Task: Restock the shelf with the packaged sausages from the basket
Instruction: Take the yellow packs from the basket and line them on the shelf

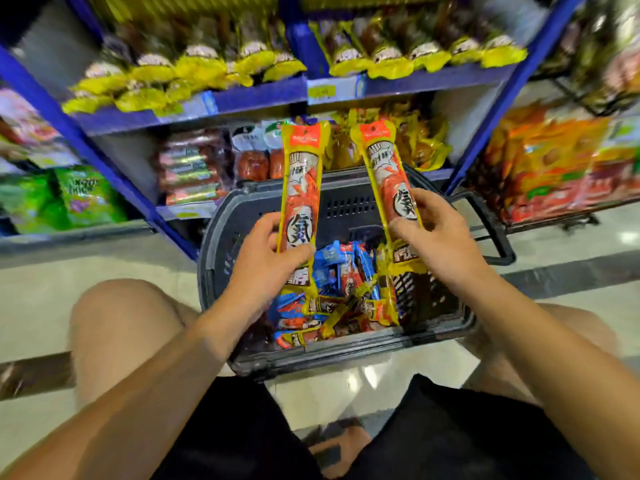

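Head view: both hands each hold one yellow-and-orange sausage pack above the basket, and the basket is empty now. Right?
Not quite. The head view shows the basket holds many blue and yellow packs. Left hand and right hand each hold one pack above it.

Both bare forearms reach forward from the lower corners, converging slightly. The left hand (268,252) grips a sausage pack (300,188) near its lower half, thumb across the front. The right hand (438,237) pinches another pack (389,188), held upright, fingers curled around its edge.
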The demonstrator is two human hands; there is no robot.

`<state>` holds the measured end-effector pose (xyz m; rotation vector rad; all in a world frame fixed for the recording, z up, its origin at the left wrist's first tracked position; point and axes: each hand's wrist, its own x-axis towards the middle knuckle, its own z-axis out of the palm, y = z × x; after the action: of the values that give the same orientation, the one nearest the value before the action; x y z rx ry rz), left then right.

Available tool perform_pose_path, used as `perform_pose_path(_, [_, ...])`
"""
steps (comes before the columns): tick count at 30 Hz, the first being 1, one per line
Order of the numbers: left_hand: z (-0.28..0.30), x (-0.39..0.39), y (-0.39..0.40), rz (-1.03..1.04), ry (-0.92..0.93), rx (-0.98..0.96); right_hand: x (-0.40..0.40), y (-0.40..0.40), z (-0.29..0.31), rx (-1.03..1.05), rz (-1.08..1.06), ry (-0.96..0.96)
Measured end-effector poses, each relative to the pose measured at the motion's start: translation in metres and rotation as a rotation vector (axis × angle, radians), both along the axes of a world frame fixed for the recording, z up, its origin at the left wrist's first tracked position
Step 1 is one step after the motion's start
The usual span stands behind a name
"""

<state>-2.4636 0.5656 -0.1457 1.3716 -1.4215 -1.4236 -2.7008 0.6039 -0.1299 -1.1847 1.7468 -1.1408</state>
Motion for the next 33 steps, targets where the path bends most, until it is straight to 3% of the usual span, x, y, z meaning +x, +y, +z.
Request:
perform_pose_path(9, [0.064, -0.003, -0.029, -0.029, 0.006, -0.143, -0.014, -0.035, 0.070, -0.161, -0.007, 0.057])
perform_pose_path(20, [0.085, -0.005, -0.081, 0.005, -0.038, -0.185, -0.021, -0.148, 0.115, -0.027, -0.101, 0.204])
perform_pose_path(25, [0.085, -0.008, -0.099, 0.012, -0.043, -0.187, -0.016, -0.182, 0.120, -0.038, -0.125, 0.335])
perform_pose_path(33, [0.079, -0.008, -0.109, 0.040, -0.084, -0.180, -0.012, -0.203, 0.118, -0.023, -0.168, 0.702])
